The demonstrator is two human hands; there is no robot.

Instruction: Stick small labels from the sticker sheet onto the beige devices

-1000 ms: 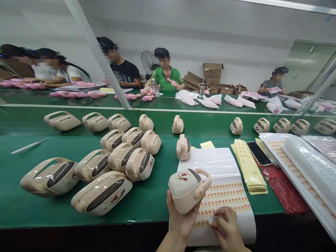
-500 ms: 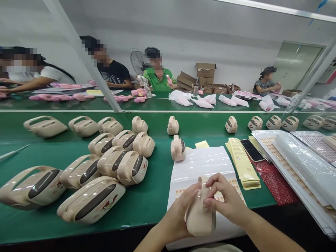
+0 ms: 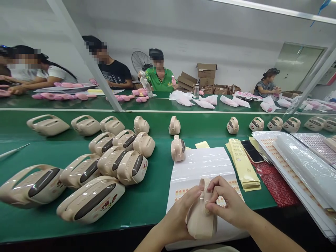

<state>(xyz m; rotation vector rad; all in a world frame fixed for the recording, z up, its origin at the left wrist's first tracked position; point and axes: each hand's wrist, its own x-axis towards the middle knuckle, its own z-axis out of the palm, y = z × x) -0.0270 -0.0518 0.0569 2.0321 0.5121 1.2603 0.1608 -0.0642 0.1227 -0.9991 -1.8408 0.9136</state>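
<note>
My left hand is wrapped round the side of a beige plastic housing with a loop handle, held above the sheet at the front edge of the table. My right hand has its thumb and fingers pinched at the handle on the same housing. Whether something small sits between those fingertips is hidden. Beneath lies a white sheet with rows of orange stickers. Similar beige housings with dark windows stand to the left, some with printed decorations. Another housing stands at the sheet's far left corner.
Yellow sticker sheets, a phone, red bubble wrap and stacked sheets in plastic lie to the right. More housings line the green strip behind. Co-workers sit across, with pink items. A slanted post rises at left.
The held housing and both hands have dropped slightly, with the grip much the same. The camera view has shifted a little. Across the table, a co-worker's hands have moved slightly.
</note>
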